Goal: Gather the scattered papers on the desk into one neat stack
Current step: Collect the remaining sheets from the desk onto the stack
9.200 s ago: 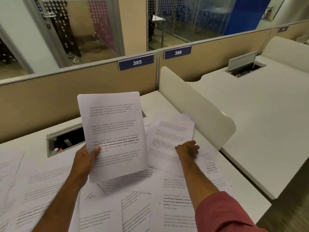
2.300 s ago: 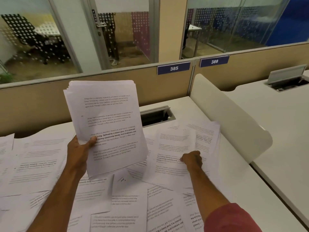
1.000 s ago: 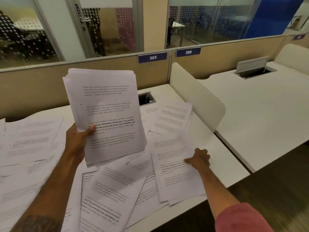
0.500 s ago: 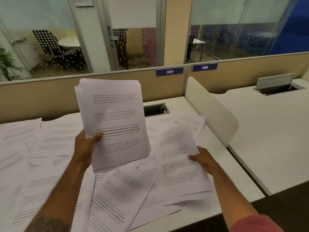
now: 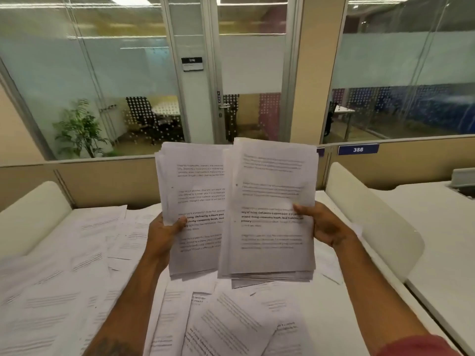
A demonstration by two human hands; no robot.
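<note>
Two hands: left hand (image 5: pixel 164 235), right hand (image 5: pixel 326 227). Two held bundles of printed pages: left bundle (image 5: pixel 195 191), right bundle (image 5: pixel 272 181); pages per bundle cannot be counted. Loose sheets (image 5: pixel 64 291) on the near desk (image 5: pixel 331 319): many, overlapping, no exact count possible. Two rounded white dividers: left divider (image 5: pixel 30 217), right divider (image 5: pixel 372 227). One readable number plate (image 5: pixel 358 149), one potted plant (image 5: pixel 79 129), one door sign (image 5: pixel 192 64), one door handle (image 5: pixel 223 106).

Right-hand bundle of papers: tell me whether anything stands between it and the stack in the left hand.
Nothing visible does. The bundle held by the right hand overlaps the right edge of the stack in the left hand, both upright. Loose sheets lie below, not between them.
</note>
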